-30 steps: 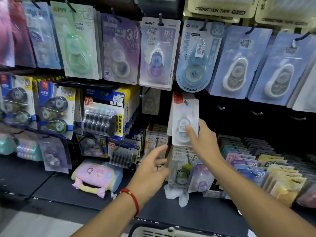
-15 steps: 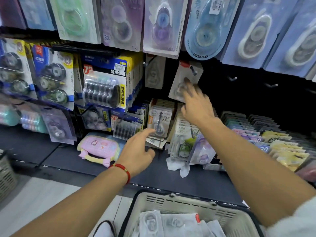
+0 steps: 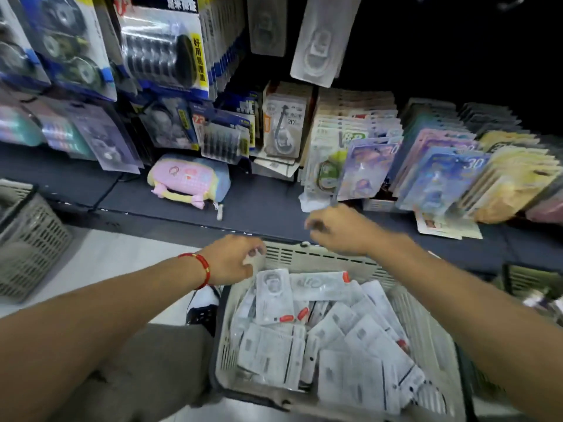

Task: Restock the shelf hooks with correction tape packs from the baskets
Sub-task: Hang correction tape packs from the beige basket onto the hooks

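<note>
A grey basket (image 3: 313, 259) stands below me, filled with several white correction tape packs (image 3: 350, 336). My left hand (image 3: 233, 258), with a red cord on the wrist, is at the basket's near-left corner and its fingers pinch the top edge of one pack (image 3: 274, 295); blur hides the exact grip. Over the basket's far rim hovers my right hand (image 3: 338, 231), fingers loosely curled and holding nothing. A white pack (image 3: 320, 41) hangs on a hook above the shelf.
A dark shelf ledge (image 3: 259, 208) runs behind the basket, carrying a pink pouch (image 3: 185, 181) and rows of upright coloured packs (image 3: 441, 166). Another grey basket (image 3: 30, 239) stands on the floor at the left. Blister packs hang upper left.
My right hand has left the white pack on its hook and come down to the basket. My left hand has dropped from the shelf to a pack. The view tilted downward.
</note>
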A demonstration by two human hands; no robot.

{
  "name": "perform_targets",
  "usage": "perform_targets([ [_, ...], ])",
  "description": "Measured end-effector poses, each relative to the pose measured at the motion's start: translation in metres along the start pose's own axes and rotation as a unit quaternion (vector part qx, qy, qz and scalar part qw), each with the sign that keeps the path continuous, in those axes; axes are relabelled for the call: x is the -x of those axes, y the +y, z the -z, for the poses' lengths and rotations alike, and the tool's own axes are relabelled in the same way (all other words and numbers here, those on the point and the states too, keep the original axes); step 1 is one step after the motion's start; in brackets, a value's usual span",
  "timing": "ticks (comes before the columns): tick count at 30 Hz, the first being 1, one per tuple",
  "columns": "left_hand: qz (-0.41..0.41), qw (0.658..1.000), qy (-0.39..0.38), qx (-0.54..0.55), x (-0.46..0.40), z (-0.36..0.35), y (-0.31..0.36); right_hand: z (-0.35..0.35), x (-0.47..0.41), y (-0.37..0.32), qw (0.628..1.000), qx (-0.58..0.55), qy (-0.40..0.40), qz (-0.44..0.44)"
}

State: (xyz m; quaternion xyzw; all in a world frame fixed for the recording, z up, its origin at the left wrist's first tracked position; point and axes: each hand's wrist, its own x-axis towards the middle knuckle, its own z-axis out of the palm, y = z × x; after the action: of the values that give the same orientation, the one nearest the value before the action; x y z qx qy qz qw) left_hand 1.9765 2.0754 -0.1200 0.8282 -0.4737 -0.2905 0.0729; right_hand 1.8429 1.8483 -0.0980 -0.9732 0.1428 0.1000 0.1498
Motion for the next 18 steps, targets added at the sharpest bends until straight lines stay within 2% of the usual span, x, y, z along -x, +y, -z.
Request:
perform_targets([
  [3, 0.008, 0.995, -0.067, -0.075, 0.006, -0.033, -0.006, -0.077, 0.027, -0.008, 0.992, 0.025, -0.118, 0.035],
  [6, 0.028, 0.990, -0.085, -0.108, 0.010, -0.054, -0.010, -0.140, 0.041, -0.023, 0.985, 0.024, -0.159, 0.057],
  [10, 0.034, 0.980, -0.059, -0.187, 0.016, -0.078, -0.014, -0.186, 0.047, -0.040, 0.988, 0.069, -0.130, 0.054],
  [14, 0.034, 0.936, -0.028, -0.348, 0.025, -0.104, -0.014, -0.189, 0.046, -0.036, 0.994, 0.066, -0.071, 0.041],
  [16, 0.041, 0.928, -0.012, -0.370, 0.027, -0.111, -0.012, -0.188, 0.049, -0.030, 0.996, 0.049, -0.066, 0.031],
  [18, 0.058, 0.938, 0.009, -0.342, 0.027, -0.113, -0.009, -0.189, 0.054, -0.024, 0.997, 0.045, -0.059, 0.025],
])
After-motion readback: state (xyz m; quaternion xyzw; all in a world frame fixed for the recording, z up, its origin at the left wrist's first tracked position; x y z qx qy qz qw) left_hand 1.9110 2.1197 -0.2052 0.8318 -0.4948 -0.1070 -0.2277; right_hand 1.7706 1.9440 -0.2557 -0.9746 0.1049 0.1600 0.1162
